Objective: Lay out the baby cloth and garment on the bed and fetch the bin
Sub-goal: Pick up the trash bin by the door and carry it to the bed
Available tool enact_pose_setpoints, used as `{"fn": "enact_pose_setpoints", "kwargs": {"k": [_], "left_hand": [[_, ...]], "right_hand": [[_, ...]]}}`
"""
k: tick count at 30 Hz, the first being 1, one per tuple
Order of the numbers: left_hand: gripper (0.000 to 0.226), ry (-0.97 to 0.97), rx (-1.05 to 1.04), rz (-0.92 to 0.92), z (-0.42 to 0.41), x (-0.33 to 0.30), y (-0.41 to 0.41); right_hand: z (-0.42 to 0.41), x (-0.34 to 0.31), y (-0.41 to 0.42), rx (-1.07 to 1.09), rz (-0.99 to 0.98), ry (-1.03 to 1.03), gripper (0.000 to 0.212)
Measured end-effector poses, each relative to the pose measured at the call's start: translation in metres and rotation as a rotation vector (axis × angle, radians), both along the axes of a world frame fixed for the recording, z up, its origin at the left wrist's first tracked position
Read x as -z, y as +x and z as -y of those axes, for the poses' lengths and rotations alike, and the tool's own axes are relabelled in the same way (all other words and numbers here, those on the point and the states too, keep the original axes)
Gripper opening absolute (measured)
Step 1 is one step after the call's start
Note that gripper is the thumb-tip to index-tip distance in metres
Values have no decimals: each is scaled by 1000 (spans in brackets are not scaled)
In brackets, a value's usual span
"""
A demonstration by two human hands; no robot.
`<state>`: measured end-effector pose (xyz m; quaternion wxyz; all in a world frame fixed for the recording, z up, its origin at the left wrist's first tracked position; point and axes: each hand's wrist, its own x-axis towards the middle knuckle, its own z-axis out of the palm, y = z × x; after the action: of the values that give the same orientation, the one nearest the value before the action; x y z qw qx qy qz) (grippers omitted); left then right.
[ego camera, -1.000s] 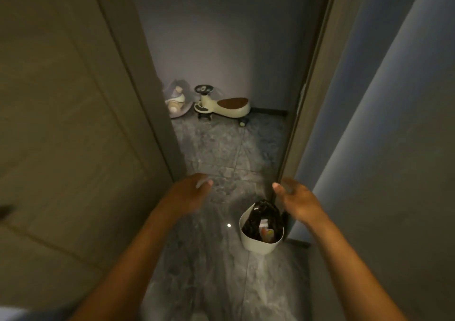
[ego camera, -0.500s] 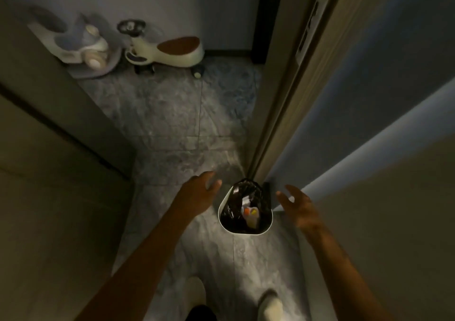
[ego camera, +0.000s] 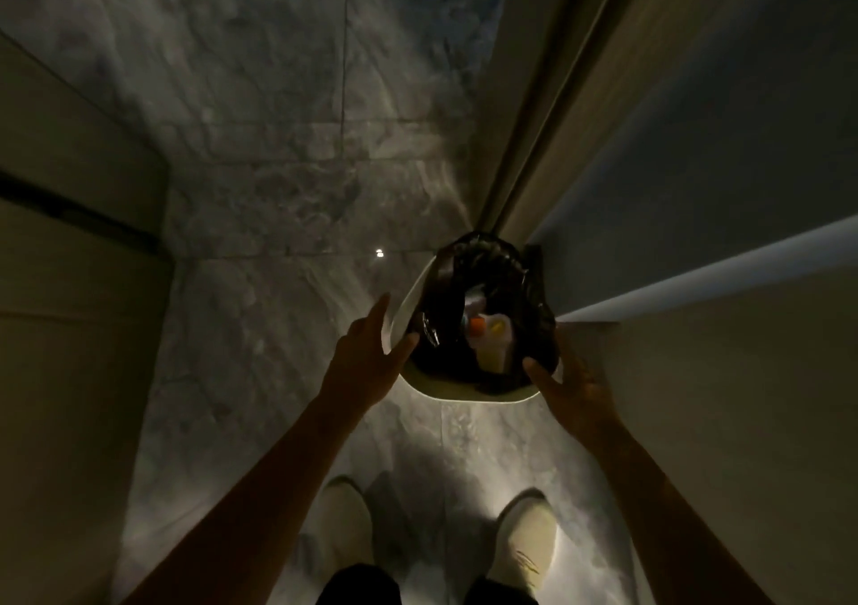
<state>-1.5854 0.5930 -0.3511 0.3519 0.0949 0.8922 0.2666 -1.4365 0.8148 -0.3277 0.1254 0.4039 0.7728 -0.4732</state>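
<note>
Both forearms are bare, with no sleeve, watch or band showing on the left hand (ego camera: 367,358) or the right hand (ego camera: 573,388). The feet wear pale, cream-coloured slippers (ego camera: 527,542) with rounded toes, the right one bearing a faint dark marking on its top. Dark trouser legs (ego camera: 357,586) show above them.

No text, label or number can be read; the packaging (ego camera: 488,330) in the bin (ego camera: 464,391) is too blurred.
</note>
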Motion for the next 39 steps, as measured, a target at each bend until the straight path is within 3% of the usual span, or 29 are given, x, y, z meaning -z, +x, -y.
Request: {"fn": "enact_pose_setpoints", "kwargs": {"k": [5, 8, 16, 28, 36, 39], "left_hand": [[91, 185, -29, 65, -4, 48, 1], [86, 251, -31, 40, -8, 59, 4], [81, 318, -73, 130, -14, 64, -8], [99, 307, 22, 236, -16, 60, 1], [97, 393, -18, 246, -11, 36, 10], [95, 391, -3, 238, -5, 20, 14]], "right_hand": [[-3, 51, 8, 132, -108, -62, 77], [-3, 59, 9, 175, -189, -169, 66], [-26, 101, 7, 130, -308, -338, 85], [-19, 114, 11, 103, -243, -372, 87], [2, 102, 11, 84, -221, -418, 105], [5, 87, 12, 18, -223, -367, 101]]}}
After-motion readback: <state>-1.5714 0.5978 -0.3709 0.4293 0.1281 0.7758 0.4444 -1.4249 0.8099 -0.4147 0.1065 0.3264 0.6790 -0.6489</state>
